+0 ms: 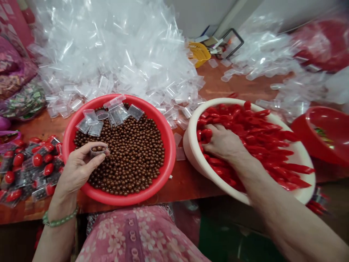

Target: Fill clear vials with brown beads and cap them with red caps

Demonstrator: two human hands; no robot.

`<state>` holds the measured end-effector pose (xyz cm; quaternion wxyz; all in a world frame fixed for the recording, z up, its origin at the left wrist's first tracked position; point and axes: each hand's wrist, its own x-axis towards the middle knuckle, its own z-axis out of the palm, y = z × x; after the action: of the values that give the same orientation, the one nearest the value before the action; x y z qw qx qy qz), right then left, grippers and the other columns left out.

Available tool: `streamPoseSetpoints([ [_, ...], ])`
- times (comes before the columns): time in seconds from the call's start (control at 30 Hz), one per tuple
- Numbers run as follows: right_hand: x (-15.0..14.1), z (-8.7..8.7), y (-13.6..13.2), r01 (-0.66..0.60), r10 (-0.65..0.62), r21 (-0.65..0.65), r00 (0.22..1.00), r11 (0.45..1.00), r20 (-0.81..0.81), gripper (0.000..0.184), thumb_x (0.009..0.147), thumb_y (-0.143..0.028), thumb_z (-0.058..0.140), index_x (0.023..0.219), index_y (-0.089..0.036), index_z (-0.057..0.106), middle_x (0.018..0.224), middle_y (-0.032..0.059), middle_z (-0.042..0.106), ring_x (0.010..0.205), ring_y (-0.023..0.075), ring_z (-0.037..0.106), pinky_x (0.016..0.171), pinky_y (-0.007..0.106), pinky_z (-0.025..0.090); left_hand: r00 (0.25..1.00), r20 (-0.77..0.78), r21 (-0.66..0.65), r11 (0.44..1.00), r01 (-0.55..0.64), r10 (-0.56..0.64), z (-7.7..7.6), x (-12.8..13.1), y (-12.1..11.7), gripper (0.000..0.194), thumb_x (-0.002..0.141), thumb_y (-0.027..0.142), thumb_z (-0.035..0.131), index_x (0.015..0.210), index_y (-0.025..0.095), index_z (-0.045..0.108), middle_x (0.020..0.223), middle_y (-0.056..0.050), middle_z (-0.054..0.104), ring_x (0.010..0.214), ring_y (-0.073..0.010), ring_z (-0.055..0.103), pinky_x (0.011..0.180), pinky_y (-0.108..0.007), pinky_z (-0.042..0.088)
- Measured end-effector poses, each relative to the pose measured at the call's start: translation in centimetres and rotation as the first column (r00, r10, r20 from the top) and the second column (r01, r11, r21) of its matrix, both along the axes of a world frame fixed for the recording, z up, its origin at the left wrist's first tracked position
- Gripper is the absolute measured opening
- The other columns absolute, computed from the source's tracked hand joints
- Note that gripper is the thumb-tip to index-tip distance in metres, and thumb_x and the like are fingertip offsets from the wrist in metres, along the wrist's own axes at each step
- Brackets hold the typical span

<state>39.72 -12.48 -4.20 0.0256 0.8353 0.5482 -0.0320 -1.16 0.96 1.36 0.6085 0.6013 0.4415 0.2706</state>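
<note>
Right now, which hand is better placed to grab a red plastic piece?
Right, probably: the right hand is among the red plastic pieces in the cream basin; the left hand holds a clear tube.

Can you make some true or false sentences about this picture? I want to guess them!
1. The left hand holds a small clear plastic cup with brown balls inside. True.
2. The round red plastic basin is full of long red pieces. False: it holds shiny brown balls.
3. The right hand is among long red plastic pieces in a cream plastic basin. True.
4. A green beaded bracelet is on the right wrist. False: it is on the left wrist.
</note>
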Motion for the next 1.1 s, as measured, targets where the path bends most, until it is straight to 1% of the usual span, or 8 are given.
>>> streamPoseSetpoints([
  [0.13, 0.0, 0.5, -0.1, 0.012, -0.01, 0.058, 0.999, 0.998, -0.037, 0.021, 0.074, -0.027, 0.056, 0.094, -0.024, 0.056, 0.1, 0.0169, 0.064, 0.077, 0.0313, 0.061, 0.064, 0.041, 0.045, 1.0, 0.019, -0.016, 1.0, 0.01, -0.01, 0.0, -0.1, 0.0, 0.034, 0.076, 0.035, 0.075, 0.104, 0.017, 0.07, 0.095, -0.006, 0.076, 0.091, -0.0189, 0.071, 0.086, -0.028, 0.054],
  [0.3, -0.2, 1.7, 0.0, 0.027, -0.014, 0.116, 0.993, 0.993, -0.114, 0.012, 0.07, -0.028, 0.059, 0.082, -0.027, 0.056, 0.079, 0.0062, 0.066, 0.071, 0.0272, 0.063, 0.066, 0.039, 0.049, 0.999, 0.042, -0.018, 1.0, 0.023, -0.022, 0.1, -0.2, 0.0, 0.033, 0.076, 0.035, 0.075, 0.103, 0.017, 0.07, 0.095, -0.006, 0.076, 0.091, -0.0192, 0.07, 0.086, -0.028, 0.053],
  [0.57, -1.3, 5.3, -0.9, 0.138, -0.058, 0.27, 0.957, 0.953, -0.285, 0.016, 0.067, -0.035, 0.065, 0.082, -0.028, 0.063, 0.084, 0.0062, 0.073, 0.081, 0.0298, 0.067, 0.08, 0.047, 0.052, 0.996, 0.071, -0.021, 0.998, 0.054, -0.052, -0.1, -0.4, 0.1, 0.03, 0.077, 0.034, 0.073, 0.103, 0.018, 0.069, 0.094, -0.005, 0.075, 0.088, -0.0174, 0.068, 0.084, -0.027, 0.051],
  [0.67, -1.6, 7.1, -0.7, 0.232, -0.07, 0.34, 0.901, 0.911, -0.428, 0.018, 0.06, -0.035, 0.069, 0.076, -0.028, 0.066, 0.081, 0.0067, 0.073, 0.084, 0.0314, 0.068, 0.087, 0.049, 0.052, 0.986, 0.081, -0.028, 0.988, 0.151, -0.148, 0.3, -0.2, 0.6, 0.022, 0.078, 0.032, 0.071, 0.094, 0.017, 0.068, 0.089, -0.005, 0.074, 0.085, -0.0162, 0.068, 0.083, -0.027, 0.051],
  [0.77, -2.3, 8.9, 0.0, 0.277, -0.078, 0.354, 0.871, 0.894, -0.485, 0.021, 0.055, -0.032, 0.071, 0.075, -0.028, 0.067, 0.081, 0.0066, 0.073, 0.082, 0.0316, 0.069, 0.087, 0.051, 0.052, 0.936, 0.02, -0.011, 0.936, 0.351, -0.351, 0.7, 1.0, 1.6, 0.018, 0.076, 0.031, 0.071, 0.086, 0.016, 0.068, 0.089, -0.006, 0.073, 0.084, -0.0167, 0.067, 0.081, -0.029, 0.052],
  [0.83, -3.2, 10.0, 0.5, 0.24, -0.037, 0.372, 0.878, 0.896, -0.477, 0.026, 0.055, -0.034, 0.072, 0.079, -0.027, 0.067, 0.082, 0.0064, 0.073, 0.081, 0.0316, 0.068, 0.085, 0.052, 0.053, 0.88, -0.003, 0.037, 0.879, 0.475, -0.475, 0.8, 2.5, 2.5, 0.018, 0.075, 0.03, 0.07, 0.086, 0.015, 0.067, 0.091, -0.006, 0.073, 0.086, -0.0175, 0.066, 0.083, -0.031, 0.051],
  [0.93, -5.5, 11.5, 1.8, 0.087, 0.129, 0.432, 0.886, 0.897, -0.446, 0.037, 0.057, -0.031, 0.07, 0.094, -0.026, 0.067, 0.084, 0.005, 0.072, 0.076, 0.0287, 0.068, 0.081, 0.05, 0.054, 0.808, 0.011, 0.139, 0.801, 0.582, -0.589, 0.2, 5.6, 3.9, 0.021, 0.076, 0.031, 0.069, 0.087, 0.014, 0.068, 0.099, -0.009, 0.073, 0.094, -0.0187, 0.066, 0.089, -0.033, 0.049],
  [1.1, -8.9, 13.0, 4.7, -0.164, 0.442, 0.578, 0.813, 0.799, -0.38, 0.032, 0.065, -0.027, 0.069, 0.097, -0.022, 0.065, 0.094, 0.0063, 0.071, 0.082, 0.0235, 0.068, 0.082, 0.04, 0.054, 0.754, 0.044, 0.291, 0.731, 0.618, -0.655, -2.7, 10.9, 5.8, 0.028, 0.079, 0.034, 0.067, 0.096, 0.012, 0.07, 0.107, -0.012, 0.073, 0.103, -0.0214, 0.065, 0.098, -0.035, 0.045],
])
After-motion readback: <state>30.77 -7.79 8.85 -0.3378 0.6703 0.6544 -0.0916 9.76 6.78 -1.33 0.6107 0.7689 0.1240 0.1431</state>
